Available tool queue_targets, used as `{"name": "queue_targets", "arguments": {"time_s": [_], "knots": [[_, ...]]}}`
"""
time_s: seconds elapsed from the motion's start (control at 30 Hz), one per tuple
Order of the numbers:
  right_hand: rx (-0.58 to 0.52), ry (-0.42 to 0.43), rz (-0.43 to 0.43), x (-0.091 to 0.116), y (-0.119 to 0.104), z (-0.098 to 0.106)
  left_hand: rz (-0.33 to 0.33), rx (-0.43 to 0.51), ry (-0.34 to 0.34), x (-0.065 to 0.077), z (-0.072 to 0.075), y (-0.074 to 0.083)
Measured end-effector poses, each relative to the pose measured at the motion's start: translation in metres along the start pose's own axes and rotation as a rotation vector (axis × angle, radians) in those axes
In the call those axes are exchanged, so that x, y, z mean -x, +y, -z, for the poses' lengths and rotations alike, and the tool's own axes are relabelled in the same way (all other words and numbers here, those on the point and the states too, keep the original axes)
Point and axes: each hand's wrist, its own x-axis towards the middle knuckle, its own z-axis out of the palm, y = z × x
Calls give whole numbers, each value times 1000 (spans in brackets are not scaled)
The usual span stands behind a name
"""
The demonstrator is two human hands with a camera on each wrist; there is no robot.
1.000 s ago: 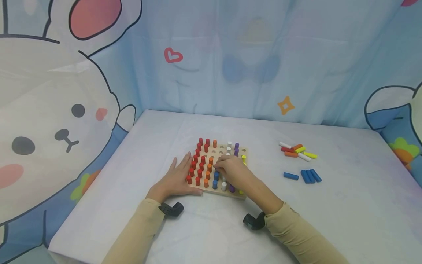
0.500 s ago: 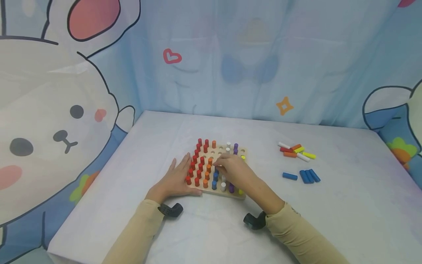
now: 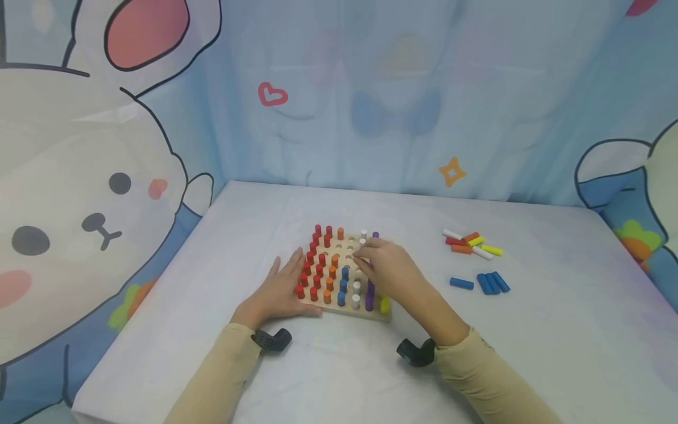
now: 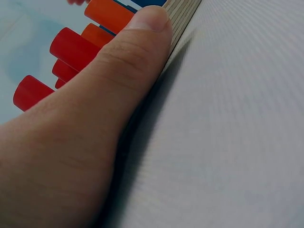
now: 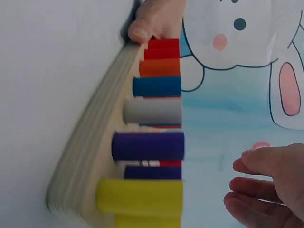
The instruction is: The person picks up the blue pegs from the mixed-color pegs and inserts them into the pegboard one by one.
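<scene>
A wooden pegboard [image 3: 344, 309] lies on the table, with upright pegs in coloured columns. My left hand [image 3: 276, 291] rests against its left side, fingers straight; in the left wrist view the thumb [image 4: 128, 52] presses along the front edge beside red pegs [image 4: 73, 47] and an orange peg [image 4: 109, 15]. Over the right part of the board hovers my right hand [image 3: 389, 268], hiding some white, purple and yellow pegs. In the right wrist view its thumb and fingers [image 5: 256, 190] are apart with nothing between them. A blue peg [image 3: 345, 273] stands uncovered just left of that hand.
Right of the board lie several loose blue pegs [image 3: 488, 284]. Behind them is a small mixed pile with red, orange, yellow and white pegs [image 3: 483, 253]. A printed cloth backdrop [image 3: 339, 147] rises behind the white table [image 3: 551, 341].
My right hand has let go of a blue peg, which now stands in the board, and has moved slightly right. The left hand stays against the board. The head view has shifted a little.
</scene>
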Motion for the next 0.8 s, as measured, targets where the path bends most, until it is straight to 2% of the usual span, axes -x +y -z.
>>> {"name": "queue_targets", "arguments": {"time_s": [0.2,0.37,0.57,0.8], "knots": [[49,25,-80,6,12,15,-6,8,8,0,0,0],[52,-7,-156,10,27,28,-3,8,4,0,-1,-1],[43,-26,-203,17,49,45,-1,5,4,0,-1,-1],[57,-106,-293,25,75,65,3,11,0,0,0,0]]}}
